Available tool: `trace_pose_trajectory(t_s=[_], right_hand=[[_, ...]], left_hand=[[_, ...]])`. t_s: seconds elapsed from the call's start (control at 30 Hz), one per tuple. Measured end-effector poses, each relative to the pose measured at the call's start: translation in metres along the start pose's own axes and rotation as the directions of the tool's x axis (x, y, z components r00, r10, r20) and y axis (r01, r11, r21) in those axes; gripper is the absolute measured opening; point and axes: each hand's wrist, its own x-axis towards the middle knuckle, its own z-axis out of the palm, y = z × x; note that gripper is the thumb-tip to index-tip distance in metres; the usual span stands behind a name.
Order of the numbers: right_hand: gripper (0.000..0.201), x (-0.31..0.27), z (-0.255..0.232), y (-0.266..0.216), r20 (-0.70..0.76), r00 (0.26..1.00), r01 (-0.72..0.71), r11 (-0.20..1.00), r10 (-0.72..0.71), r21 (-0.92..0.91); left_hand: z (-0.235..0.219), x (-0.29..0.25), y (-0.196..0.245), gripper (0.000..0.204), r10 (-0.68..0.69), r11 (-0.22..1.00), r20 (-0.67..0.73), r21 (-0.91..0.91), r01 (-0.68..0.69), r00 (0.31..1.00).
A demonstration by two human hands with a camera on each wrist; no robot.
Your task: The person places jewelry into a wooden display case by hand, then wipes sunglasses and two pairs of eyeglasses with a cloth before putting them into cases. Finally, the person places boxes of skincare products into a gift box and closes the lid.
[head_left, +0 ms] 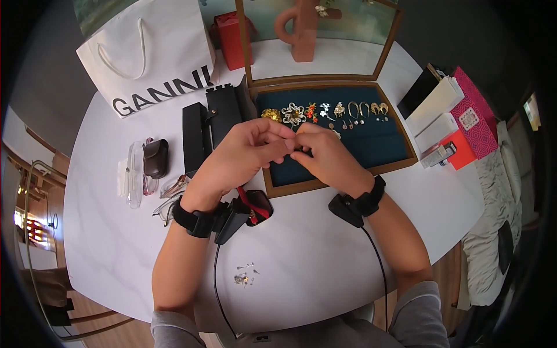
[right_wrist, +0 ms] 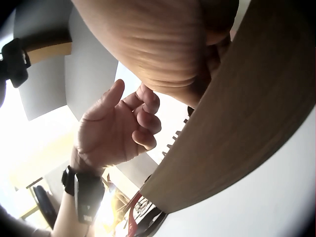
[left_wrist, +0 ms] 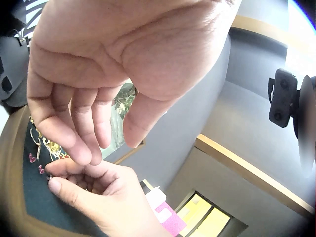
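Note:
Over the front part of a wooden jewellery box [head_left: 342, 189] with dark blue lining, both hands meet at the fingertips. The left hand [head_left: 246, 152] has loosely bent fingers, its thumb standing apart from them in the left wrist view. Thumb and forefinger of the right hand [left_wrist: 111, 197] pinch a tiny piece of jewellery, mostly hidden by the fingertips. Behind the hands lie rows of jewellery: a flower-shaped brooch [head_left: 293, 114], an orange piece [head_left: 312, 110], hoop earrings [head_left: 364, 109] and small studs. Pink earrings [left_wrist: 32, 158] show beside the right fingertips in the left wrist view.
The box's glass lid [head_left: 313, 77] stands raised. Loose small earrings [head_left: 245, 277] lie near the table's front. Sunglasses [head_left: 260, 207], a brown glasses case [head_left: 155, 158] and black boxes [head_left: 194, 136] are at left, before a white paper bag [head_left: 151, 58]. Upright boxes [head_left: 473, 119] stand right.

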Motion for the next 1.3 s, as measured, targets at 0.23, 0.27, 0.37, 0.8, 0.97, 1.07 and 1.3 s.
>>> trace_pose_trajectory(t_s=[0.23,0.27,0.37,0.8,0.97,1.07,1.3], right_hand=[[0.011,0.002,0.001,0.001,-0.001,0.994,-0.105,0.991,0.105,0.087],[0.011,0.002,0.002,0.002,-0.001,0.994,-0.106,0.991,0.106,0.088],[0.011,0.002,0.001,0.002,-0.012,0.997,-0.077,0.991,0.079,0.113],[0.016,0.001,-0.003,0.014,-0.044,0.999,0.027,0.999,-0.028,-0.023],[0.012,0.003,-0.004,0.014,-0.047,0.999,0.003,1.000,-0.002,0.008],[0.008,0.001,-0.002,0.011,-0.020,1.000,-0.021,1.000,0.021,-0.012],[0.007,0.000,0.001,0.013,-0.033,0.999,-0.006,1.000,0.005,-0.023]], left_hand=[[0.002,0.000,0.001,0.023,-0.024,0.999,-0.006,0.049,0.024,1.000],[0.002,0.001,0.000,0.023,-0.024,0.999,-0.005,0.049,0.025,1.000],[0.001,0.001,-0.001,0.023,-0.020,0.999,-0.004,0.036,0.020,1.000],[0.002,-0.003,0.003,0.023,-0.010,0.992,-0.052,0.128,0.016,0.999],[0.001,-0.004,0.003,0.023,0.008,0.988,-0.036,0.154,-0.002,0.999],[0.001,-0.003,0.002,0.023,0.000,0.989,-0.029,0.149,0.004,1.000],[0.001,-0.003,0.001,0.022,0.003,0.988,-0.016,0.155,0.000,1.000]])
